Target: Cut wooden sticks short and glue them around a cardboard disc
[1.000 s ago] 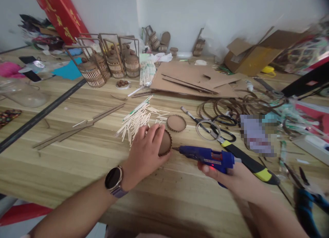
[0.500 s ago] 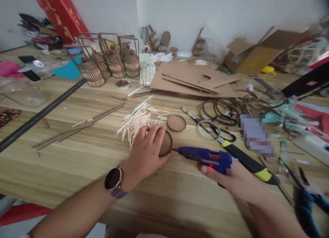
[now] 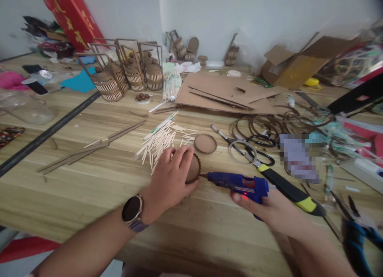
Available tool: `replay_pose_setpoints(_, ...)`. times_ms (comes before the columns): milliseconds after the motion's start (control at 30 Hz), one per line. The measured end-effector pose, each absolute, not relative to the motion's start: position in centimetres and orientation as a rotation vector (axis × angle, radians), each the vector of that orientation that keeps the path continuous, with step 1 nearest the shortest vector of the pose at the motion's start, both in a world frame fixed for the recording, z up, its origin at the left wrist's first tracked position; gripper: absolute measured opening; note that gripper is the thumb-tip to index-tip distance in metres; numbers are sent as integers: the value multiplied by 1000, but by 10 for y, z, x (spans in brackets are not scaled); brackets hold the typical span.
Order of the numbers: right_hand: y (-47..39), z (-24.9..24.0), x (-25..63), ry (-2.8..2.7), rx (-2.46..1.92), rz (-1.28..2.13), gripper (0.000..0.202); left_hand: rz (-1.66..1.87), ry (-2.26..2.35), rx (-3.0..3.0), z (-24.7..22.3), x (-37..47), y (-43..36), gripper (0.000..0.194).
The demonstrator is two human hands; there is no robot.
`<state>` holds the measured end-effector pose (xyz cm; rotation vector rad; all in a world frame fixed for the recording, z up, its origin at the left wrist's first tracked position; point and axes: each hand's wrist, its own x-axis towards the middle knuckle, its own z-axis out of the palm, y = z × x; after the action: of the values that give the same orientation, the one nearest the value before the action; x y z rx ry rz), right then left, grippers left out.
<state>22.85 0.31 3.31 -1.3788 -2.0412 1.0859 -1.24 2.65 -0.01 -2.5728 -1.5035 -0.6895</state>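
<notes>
My left hand is closed around a round brown cardboard disc with a ridged rim, covering much of it. In my right hand is a blue hot glue gun, gripped by its handle, with a small red light glowing. Its nozzle points left and meets or nearly meets the disc's right edge; I cannot tell if they touch. Just behind lies a second round cardboard disc with a similar rim. Pale short sticks are scattered beyond my left hand.
Scissors, a green-and-black cutter and pliers lie to the right. Brown coiled strips sit behind them. Small handled baskets stand at the back left, beside a flat cardboard sheet. A black bar crosses the left side.
Almost nothing differs. The glue gun's nozzle stays at the disc's right edge, and both hands keep their holds.
</notes>
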Motion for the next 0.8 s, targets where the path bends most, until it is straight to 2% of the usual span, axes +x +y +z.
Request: replay_pose_setpoints(800,2,34,229,-1989,-1420,1087,36,-723,-1527,-2564,2,-13,26,69)
